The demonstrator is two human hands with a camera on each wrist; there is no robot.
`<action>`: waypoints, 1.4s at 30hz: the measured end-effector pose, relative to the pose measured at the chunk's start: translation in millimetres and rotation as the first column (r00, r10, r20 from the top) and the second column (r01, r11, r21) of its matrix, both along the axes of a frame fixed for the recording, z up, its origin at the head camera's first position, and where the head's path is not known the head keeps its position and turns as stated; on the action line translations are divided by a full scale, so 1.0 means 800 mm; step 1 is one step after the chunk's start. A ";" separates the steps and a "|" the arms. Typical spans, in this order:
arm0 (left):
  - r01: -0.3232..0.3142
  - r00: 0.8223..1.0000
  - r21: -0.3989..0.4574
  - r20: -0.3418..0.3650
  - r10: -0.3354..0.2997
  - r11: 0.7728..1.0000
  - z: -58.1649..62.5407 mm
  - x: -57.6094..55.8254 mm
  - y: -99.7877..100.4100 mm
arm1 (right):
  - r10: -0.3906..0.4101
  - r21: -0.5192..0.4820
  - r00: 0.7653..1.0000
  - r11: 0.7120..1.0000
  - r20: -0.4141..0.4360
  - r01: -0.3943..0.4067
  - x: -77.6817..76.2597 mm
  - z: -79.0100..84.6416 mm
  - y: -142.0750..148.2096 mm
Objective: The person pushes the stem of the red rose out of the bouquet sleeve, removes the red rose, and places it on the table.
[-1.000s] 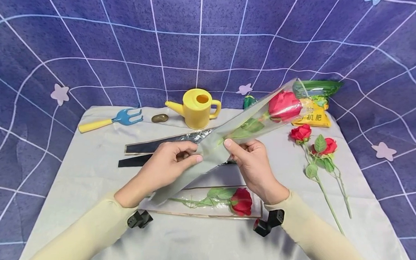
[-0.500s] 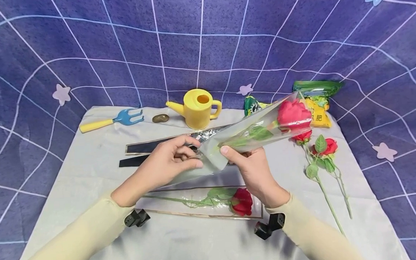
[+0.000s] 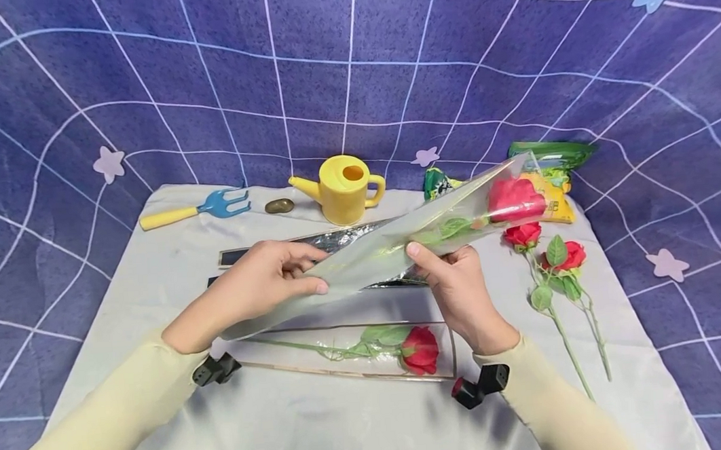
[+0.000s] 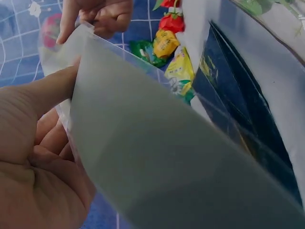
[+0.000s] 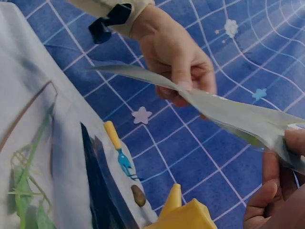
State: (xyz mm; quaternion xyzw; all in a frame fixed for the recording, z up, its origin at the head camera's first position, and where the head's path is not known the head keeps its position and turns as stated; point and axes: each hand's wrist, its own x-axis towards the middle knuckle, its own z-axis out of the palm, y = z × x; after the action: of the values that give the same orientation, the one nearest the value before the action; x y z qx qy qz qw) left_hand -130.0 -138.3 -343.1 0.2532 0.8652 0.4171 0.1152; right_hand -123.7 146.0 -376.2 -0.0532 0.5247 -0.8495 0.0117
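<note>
Both hands hold a whitish, partly clear flower sleeve (image 3: 362,255) above the table, tilted up to the right. Inside its clear upper end is a red artificial rose (image 3: 515,200) with green leaves. My left hand (image 3: 268,281) pinches the sleeve's lower part between thumb and fingers; the left wrist view shows the thumb over the film's edge. Farther up, my right hand (image 3: 458,284) grips the sleeve below the bloom, thumb on top. Beneath lie dark flower sleeves (image 3: 394,281), partly hidden, and a second sleeved rose (image 3: 419,351) lies flat nearer the front.
Two loose roses (image 3: 564,255) lie at the right. Along the back are a yellow watering can (image 3: 343,192), a brown stone (image 3: 279,205), a blue hand fork (image 3: 215,204), a green packet (image 3: 438,183) and a yellow packet (image 3: 557,194). A blue cloth backdrop (image 3: 308,51) stands behind.
The left hand has moved left and down along the sleeve, and the right hand slightly right. The sleeve, folded in the middle half a second ago, is now stretched straighter between them.
</note>
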 end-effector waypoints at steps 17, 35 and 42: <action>-0.047 0.999 0.010 0.012 0.047 0.999 -0.011 0.000 -0.009 | -0.068 -0.297 0.998 0.953 -0.009 0.063 -0.011 0.002 0.019; -0.099 0.984 0.024 -0.146 0.101 0.995 0.001 0.006 0.015 | -0.041 -0.224 0.998 0.974 -0.040 0.031 -0.009 0.010 -0.003; -0.111 0.987 0.020 -0.117 0.113 0.994 0.003 0.007 0.008 | 0.018 -0.135 0.999 0.991 0.036 -0.013 -0.008 0.002 -0.001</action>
State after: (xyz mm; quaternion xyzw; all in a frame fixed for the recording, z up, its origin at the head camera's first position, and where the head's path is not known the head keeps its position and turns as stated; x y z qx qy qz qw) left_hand -124.2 -131.7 -340.5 0.2291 0.8806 0.4131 0.0384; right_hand -130.4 145.0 -374.9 -0.0419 0.4655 -0.8837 0.0244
